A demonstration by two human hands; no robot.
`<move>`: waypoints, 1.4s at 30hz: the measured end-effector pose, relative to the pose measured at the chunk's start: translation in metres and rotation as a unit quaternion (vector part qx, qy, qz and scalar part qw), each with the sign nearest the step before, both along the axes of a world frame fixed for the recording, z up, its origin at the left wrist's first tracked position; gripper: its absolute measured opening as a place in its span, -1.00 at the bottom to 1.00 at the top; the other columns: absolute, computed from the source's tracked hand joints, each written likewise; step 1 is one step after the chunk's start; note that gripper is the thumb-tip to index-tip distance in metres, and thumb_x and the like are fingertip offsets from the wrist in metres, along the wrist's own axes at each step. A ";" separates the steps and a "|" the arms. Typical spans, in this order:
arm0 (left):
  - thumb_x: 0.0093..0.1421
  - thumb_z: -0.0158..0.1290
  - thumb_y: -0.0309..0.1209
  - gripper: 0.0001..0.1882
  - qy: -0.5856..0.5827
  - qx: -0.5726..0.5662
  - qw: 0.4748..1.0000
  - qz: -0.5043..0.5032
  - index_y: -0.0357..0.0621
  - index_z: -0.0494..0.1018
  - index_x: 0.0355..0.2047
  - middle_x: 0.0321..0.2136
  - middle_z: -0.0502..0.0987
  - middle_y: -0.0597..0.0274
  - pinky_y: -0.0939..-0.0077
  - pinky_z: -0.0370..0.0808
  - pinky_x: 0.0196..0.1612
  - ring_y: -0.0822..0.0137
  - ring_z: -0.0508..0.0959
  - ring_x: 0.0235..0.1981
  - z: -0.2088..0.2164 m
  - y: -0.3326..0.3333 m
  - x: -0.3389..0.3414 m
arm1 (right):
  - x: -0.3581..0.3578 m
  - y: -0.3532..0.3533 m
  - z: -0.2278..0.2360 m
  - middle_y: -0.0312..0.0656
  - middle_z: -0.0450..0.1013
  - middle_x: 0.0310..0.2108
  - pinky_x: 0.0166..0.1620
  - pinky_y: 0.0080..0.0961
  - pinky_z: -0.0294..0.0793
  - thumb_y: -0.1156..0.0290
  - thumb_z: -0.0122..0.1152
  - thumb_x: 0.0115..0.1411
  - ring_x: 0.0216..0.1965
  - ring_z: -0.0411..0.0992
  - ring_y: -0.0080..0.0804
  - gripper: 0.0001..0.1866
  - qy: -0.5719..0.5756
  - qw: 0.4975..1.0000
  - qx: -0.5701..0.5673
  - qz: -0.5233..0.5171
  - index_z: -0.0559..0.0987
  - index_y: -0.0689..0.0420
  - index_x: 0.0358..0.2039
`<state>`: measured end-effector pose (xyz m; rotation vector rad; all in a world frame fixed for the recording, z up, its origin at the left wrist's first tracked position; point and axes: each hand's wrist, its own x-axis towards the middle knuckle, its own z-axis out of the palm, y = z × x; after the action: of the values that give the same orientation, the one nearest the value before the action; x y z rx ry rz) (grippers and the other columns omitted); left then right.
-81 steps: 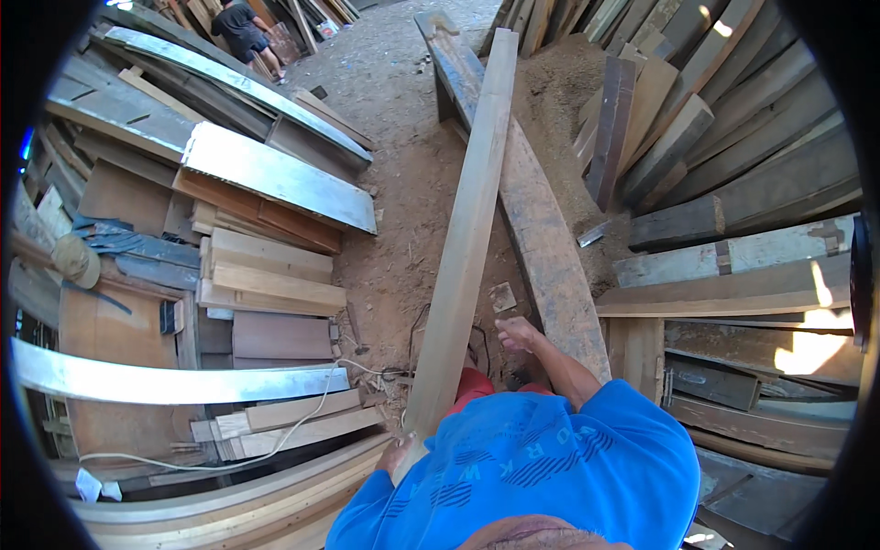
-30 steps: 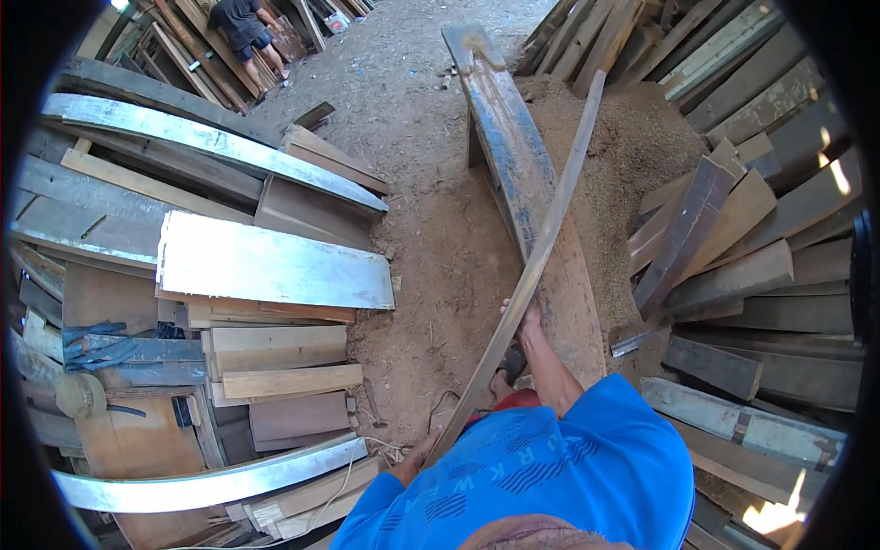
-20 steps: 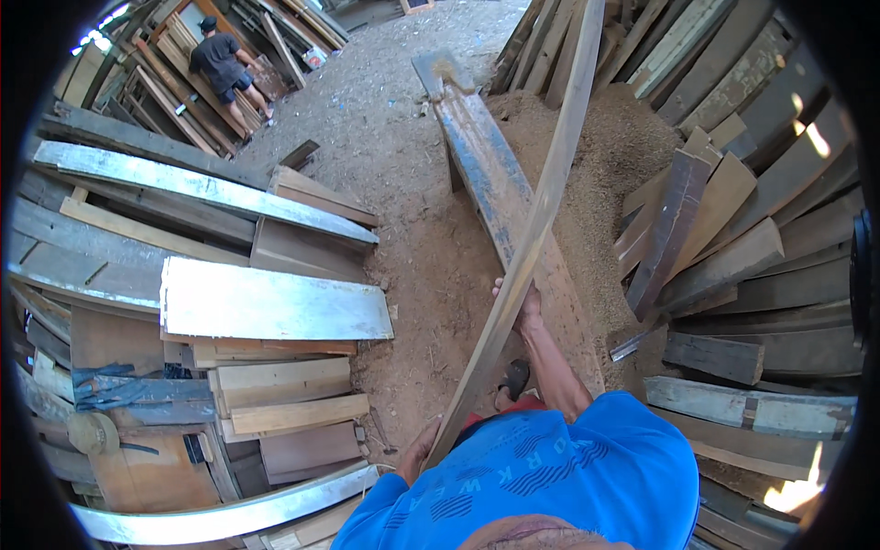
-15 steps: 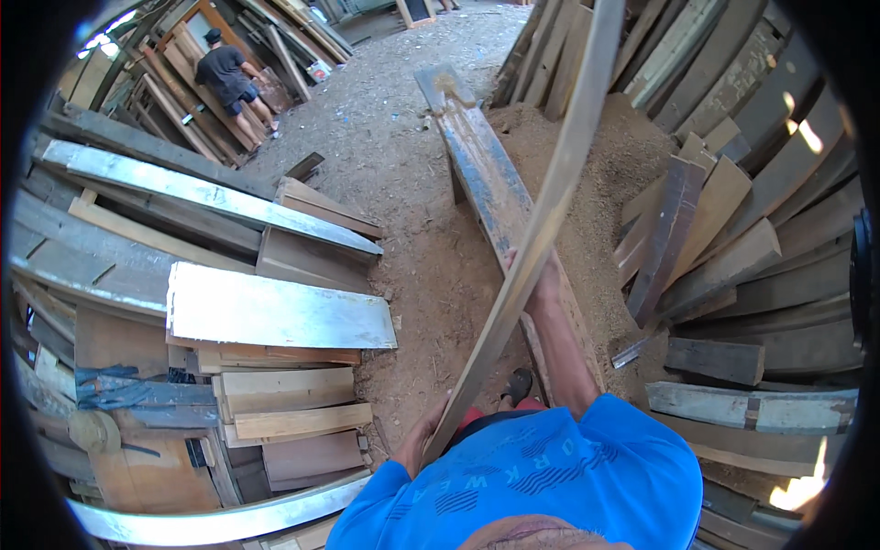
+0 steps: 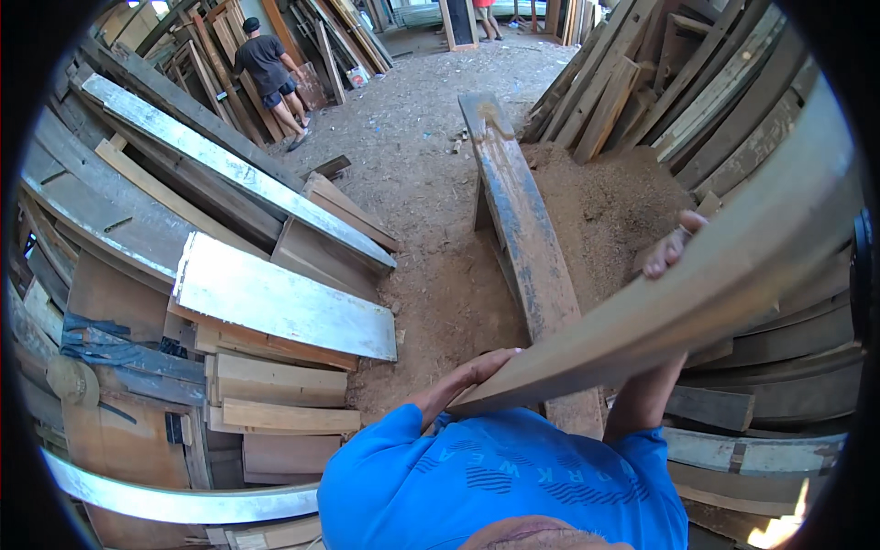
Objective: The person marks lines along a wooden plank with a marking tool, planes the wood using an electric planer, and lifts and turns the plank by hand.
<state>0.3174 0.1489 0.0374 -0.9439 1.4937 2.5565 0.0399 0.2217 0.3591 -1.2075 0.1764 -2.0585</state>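
Note:
A long wooden board (image 5: pixel 669 316) lies slantwise in front of my chest, its near end by my body and its far end rising to the upper right. My left hand (image 5: pixel 492 365) is at the lower end, closed around the edge, the thumb side showing. Farther up, my right hand (image 5: pixel 671 249) grips the board from beneath, with fingertips curled over the far edge; the forearm passes under it. Below the board stands a narrow wooden bench (image 5: pixel 527 215) with worn blue-grey paint, partly covered by the board.
Stacked planks (image 5: pixel 284 376) fill the left side, with a white-painted board (image 5: pixel 289 298) on top. More timber (image 5: pixel 724 101) leans at the right, beside a sawdust heap (image 5: pixel 610 197). A person (image 5: pixel 266 73) stands at the far left by leaning boards; another's legs (image 5: pixel 489 18) show at the back.
The board has swung to the right and turned so its broad face shows. My right hand has moved right, away from the bench; my left hand has risen forward and right.

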 end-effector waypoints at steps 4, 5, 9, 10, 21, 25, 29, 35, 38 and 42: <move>0.46 -0.29 -0.08 -0.43 0.131 -0.224 0.958 -0.124 -0.30 0.50 0.08 0.03 0.58 0.10 0.30 0.33 0.20 0.27 0.49 0.07 -0.008 -0.038 -0.037 | -0.039 0.023 -0.003 0.10 0.48 -0.20 -0.09 -0.11 0.54 0.13 -0.04 0.41 -0.19 0.53 0.02 -0.35 0.073 0.992 -0.003 0.104 0.20 0.33 0.33; 0.46 -0.29 -0.08 -0.43 0.127 -0.217 0.957 -0.144 -0.30 0.49 0.09 0.04 0.58 0.10 0.31 0.32 0.21 0.26 0.48 0.08 -0.007 -0.048 -0.044 | -0.041 0.025 0.000 0.10 0.48 -0.20 -0.09 -0.11 0.54 0.13 -0.04 0.41 -0.19 0.53 0.02 -0.35 0.076 0.992 -0.007 0.105 0.20 0.33 0.33; 0.41 -0.22 -0.02 -0.40 0.094 -0.235 0.945 -0.205 -0.32 0.52 0.05 0.02 0.59 0.04 0.30 0.34 0.19 0.25 0.50 0.06 -0.015 -0.104 -0.074 | -0.046 0.028 -0.002 0.07 0.49 -0.13 -0.04 -0.04 0.51 0.18 -0.15 0.45 -0.15 0.53 0.04 -0.42 0.160 0.986 -0.006 0.048 0.19 0.26 0.36; 0.39 -0.19 0.00 -0.39 0.065 -0.248 0.942 -0.217 -0.33 0.53 0.03 0.00 0.60 0.03 0.29 0.36 0.17 0.24 0.50 0.05 -0.025 -0.117 -0.079 | -0.046 0.025 -0.004 0.07 0.50 -0.11 -0.05 -0.04 0.51 0.19 -0.18 0.46 -0.14 0.53 0.05 -0.43 0.175 0.984 -0.010 0.034 0.20 0.26 0.35; 0.31 -0.09 -0.18 -0.57 0.046 -0.137 0.964 -0.223 -0.27 0.60 -0.11 -0.17 0.64 0.25 0.39 0.43 0.02 0.39 0.52 -0.10 -0.094 -0.247 -0.101 | 0.030 -0.076 -0.095 0.08 0.49 -0.37 -0.16 -0.12 0.52 -0.09 -0.06 0.37 -0.33 0.54 -0.04 -0.32 -0.043 0.982 0.044 -0.178 0.34 0.31 0.18; 0.30 -0.09 -0.23 -0.64 0.030 -0.170 0.956 -0.238 -0.26 0.58 -0.29 -0.29 0.61 0.28 0.43 0.41 -0.07 0.42 0.49 -0.25 -0.161 -0.291 -0.089 | 0.044 -0.109 -0.116 0.16 0.49 -0.38 -0.14 -0.18 0.52 -0.23 -0.06 0.31 -0.28 0.54 -0.05 -0.17 -0.073 0.989 0.051 -0.121 0.35 0.38 0.18; 0.33 -0.11 -0.21 -0.64 0.065 -0.113 0.955 -0.265 -0.23 0.53 -0.39 -0.38 0.57 0.29 0.45 0.42 -0.15 0.45 0.46 -0.34 -0.177 -0.305 -0.104 | 0.035 -0.123 -0.131 0.19 0.50 -0.33 -0.15 -0.24 0.52 -0.26 -0.06 0.30 -0.23 0.52 -0.06 -0.14 -0.092 0.988 0.036 -0.122 0.34 0.36 0.21; 0.45 -0.30 -0.07 -0.47 0.164 -0.193 0.915 -0.315 -0.21 0.56 -0.21 -0.27 0.60 0.15 0.44 0.43 -0.10 0.41 0.52 -0.24 -0.086 -0.277 -0.153 | 0.023 -0.114 -0.147 0.10 0.51 -0.31 -0.19 -0.28 0.52 -0.15 -0.04 0.34 -0.26 0.51 -0.12 -0.28 -0.123 0.987 0.019 -0.103 0.38 0.32 0.14; 0.47 -0.37 -0.08 -0.43 0.221 -0.200 0.885 -0.358 -0.23 0.56 -0.11 -0.19 0.61 0.06 0.39 0.42 -0.01 0.33 0.52 -0.16 -0.080 -0.251 -0.165 | 0.034 -0.102 -0.149 -0.02 0.49 -0.37 -0.22 -0.35 0.51 -0.05 -0.04 0.38 -0.32 0.50 -0.24 -0.40 -0.145 0.967 0.033 -0.207 0.41 0.29 0.07; 0.46 -0.35 -0.03 -0.41 0.152 -0.231 0.813 -0.513 -0.22 0.54 0.00 -0.14 0.61 0.11 0.36 0.42 0.03 0.32 0.52 -0.12 -0.050 -0.221 -0.181 | 0.051 -0.067 -0.148 -0.15 0.44 -0.44 -0.27 -0.42 0.49 0.00 -0.07 0.42 -0.40 0.45 -0.40 -0.51 -0.214 0.833 0.174 -0.480 0.44 0.25 -0.05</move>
<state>0.1366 -0.0718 -0.0125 0.3230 1.9681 1.5857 0.0910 0.1550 0.2108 -0.3825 1.0678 -2.8949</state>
